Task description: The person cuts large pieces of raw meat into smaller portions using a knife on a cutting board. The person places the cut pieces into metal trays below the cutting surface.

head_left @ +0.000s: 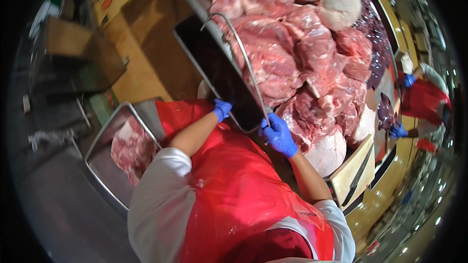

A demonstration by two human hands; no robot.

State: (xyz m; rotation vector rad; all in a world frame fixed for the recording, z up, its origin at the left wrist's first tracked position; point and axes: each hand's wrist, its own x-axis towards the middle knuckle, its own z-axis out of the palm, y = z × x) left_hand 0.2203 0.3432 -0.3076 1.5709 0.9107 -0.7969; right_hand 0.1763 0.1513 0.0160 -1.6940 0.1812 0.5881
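Observation:
My right hand (279, 135), in a blue glove, is closed around the lower end of a long metal hook (243, 58). The hook's shaft runs up along the table edge, and its curved tip hangs over a black tray (214, 63). Also gloved in blue, my left hand (223, 110) is curled at the near long rim of that tray. The tray's dark inside faces up beside the table. Just right of the hook, large pieces of raw pink meat (312, 53) lie heaped on the metal table.
At my left, a metal tub (89, 156) holds a chunk of meat (130, 148). A knife (358, 173) rests on a cutting board (368, 158) at the table's near right corner. Dark purple organ meat (380, 58) lies opposite, where a co-worker (426, 97) handles a piece.

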